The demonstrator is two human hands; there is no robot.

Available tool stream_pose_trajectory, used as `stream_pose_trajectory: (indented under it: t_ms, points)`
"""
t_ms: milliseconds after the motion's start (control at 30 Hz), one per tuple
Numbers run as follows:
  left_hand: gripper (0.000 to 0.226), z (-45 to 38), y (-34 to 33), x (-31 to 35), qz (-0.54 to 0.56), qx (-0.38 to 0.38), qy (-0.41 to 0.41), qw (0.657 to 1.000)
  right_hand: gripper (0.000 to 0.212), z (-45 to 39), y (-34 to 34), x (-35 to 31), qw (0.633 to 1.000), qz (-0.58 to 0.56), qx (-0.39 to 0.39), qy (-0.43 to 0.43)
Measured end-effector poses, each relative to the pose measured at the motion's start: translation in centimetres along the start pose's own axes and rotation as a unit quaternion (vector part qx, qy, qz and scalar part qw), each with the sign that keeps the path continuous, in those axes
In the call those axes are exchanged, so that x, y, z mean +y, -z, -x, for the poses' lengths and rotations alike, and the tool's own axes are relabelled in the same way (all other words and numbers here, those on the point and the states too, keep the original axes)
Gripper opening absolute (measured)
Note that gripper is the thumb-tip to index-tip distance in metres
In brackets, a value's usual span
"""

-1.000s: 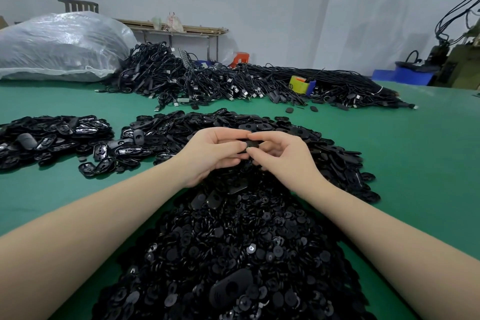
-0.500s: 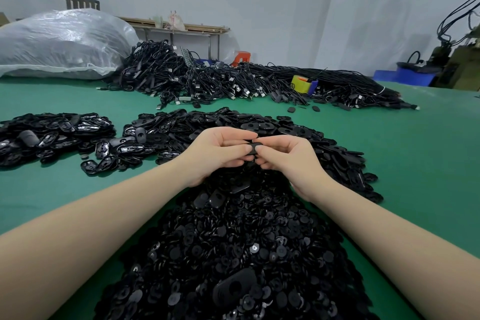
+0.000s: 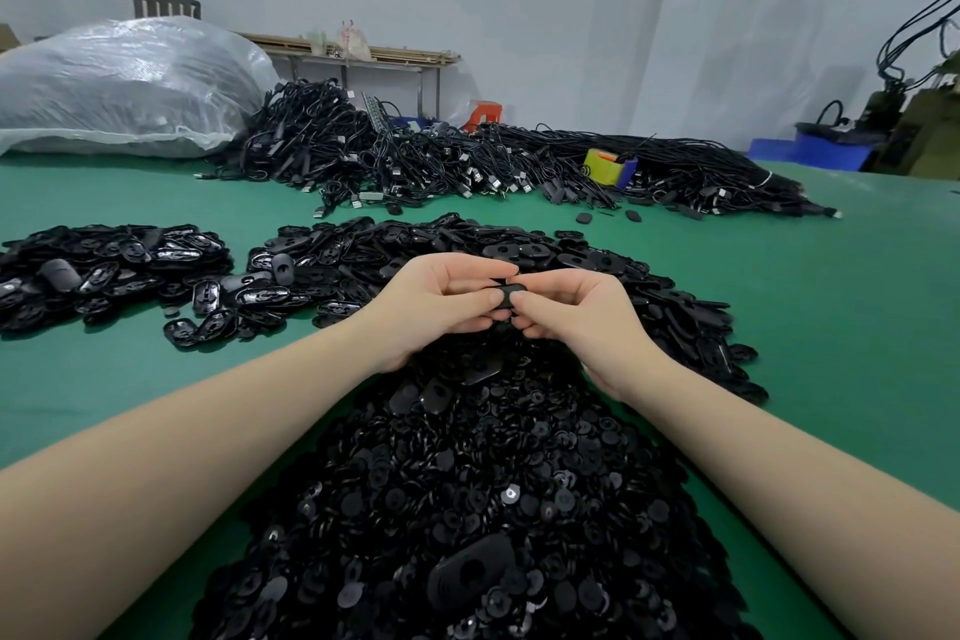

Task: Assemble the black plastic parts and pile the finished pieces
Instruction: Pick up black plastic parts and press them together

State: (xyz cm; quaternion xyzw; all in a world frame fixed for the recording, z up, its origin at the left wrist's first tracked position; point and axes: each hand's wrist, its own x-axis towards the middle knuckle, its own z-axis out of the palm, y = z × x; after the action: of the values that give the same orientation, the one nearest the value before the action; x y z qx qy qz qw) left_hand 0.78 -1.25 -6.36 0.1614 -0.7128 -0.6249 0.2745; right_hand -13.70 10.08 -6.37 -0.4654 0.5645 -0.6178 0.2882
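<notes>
My left hand (image 3: pixel 441 307) and my right hand (image 3: pixel 576 317) meet in the middle of the view, above the black piles. Both pinch one small black plastic piece (image 3: pixel 508 296) between thumbs and fingertips; most of it is hidden by the fingers. Below my forearms lies a big heap of small round black parts (image 3: pixel 467 509), with an oval shell (image 3: pixel 470 577) lying on it near the front. Behind my hands spreads a pile of oval black shells (image 3: pixel 571 255). A separate pile of black oval pieces (image 3: pixel 104 270) sits at the left.
The green table (image 3: pixel 831 327) carries a long heap of black cables (image 3: pixel 467 161) at the back, with a yellow and blue object (image 3: pixel 608 166) in it. A large clear plastic bag (image 3: pixel 124 88) lies at the back left. Blue bins (image 3: pixel 831 151) stand at the far right.
Both hands stay together on the small black piece, with only slight finger shifts. The view has tilted a little.
</notes>
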Motion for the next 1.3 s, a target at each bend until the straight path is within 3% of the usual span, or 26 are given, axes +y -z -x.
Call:
stream_pose_trajectory:
  t_ms: [1000, 1300]
  points:
    - [0.028, -0.01, -0.02, 0.11, 0.021, -0.013, 0.018, 1.000, 0.013, -0.28, -0.06, -0.04, 0.997, 0.075, 0.015, 0.008]
    - [0.023, -0.32, -0.07, 0.12, 0.030, -0.003, 0.036, 0.999, 0.011, -0.19, -0.09, 0.05, 1.000, 0.021, 0.019, 0.006]
